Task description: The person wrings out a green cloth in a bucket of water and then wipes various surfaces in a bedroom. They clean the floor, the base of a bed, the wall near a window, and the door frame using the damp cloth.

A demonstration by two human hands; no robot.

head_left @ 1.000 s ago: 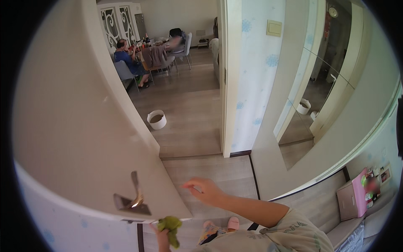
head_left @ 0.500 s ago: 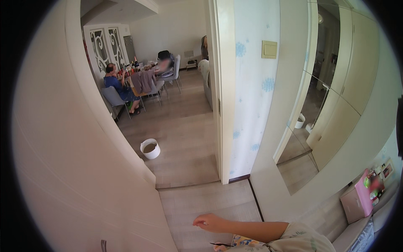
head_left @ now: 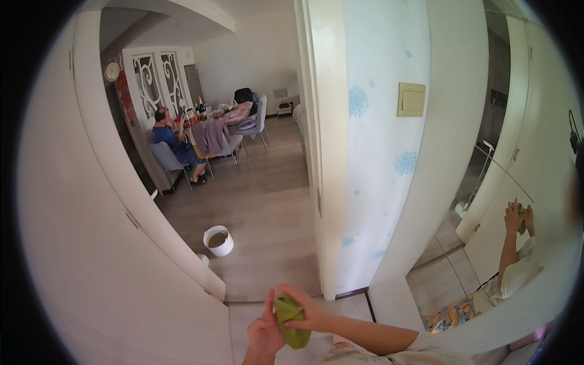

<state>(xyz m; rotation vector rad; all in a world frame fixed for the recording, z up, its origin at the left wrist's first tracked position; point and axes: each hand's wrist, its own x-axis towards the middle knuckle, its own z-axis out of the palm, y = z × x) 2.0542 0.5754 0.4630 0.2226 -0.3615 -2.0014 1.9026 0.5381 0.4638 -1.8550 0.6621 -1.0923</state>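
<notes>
A crumpled olive-green cloth point(head_left: 294, 331) is bunched up low in front of me, near the doorway. From its left side my left hand point(head_left: 266, 330) grips it, the thumb pointing up. My right hand point(head_left: 304, 307) wraps over its upper right side, fingers bent round the fabric. Both hands and the green cloth also appear in the mirror at the right. Some of the cloth is hidden behind my fingers.
Through the doorway a white bucket point(head_left: 218, 241) stands on the wooden floor. Farther back, a person point(head_left: 172, 140) in blue sits at a cluttered table with grey chairs. A pale door point(head_left: 115, 243) flanks me on the left; a light switch point(head_left: 412, 100) and mirror point(head_left: 480, 243) are right.
My left hand has come into view, and both hands now hold the green cloth, which was not visible before. The view has shifted toward the doorway; the mirror now reflects my arms.
</notes>
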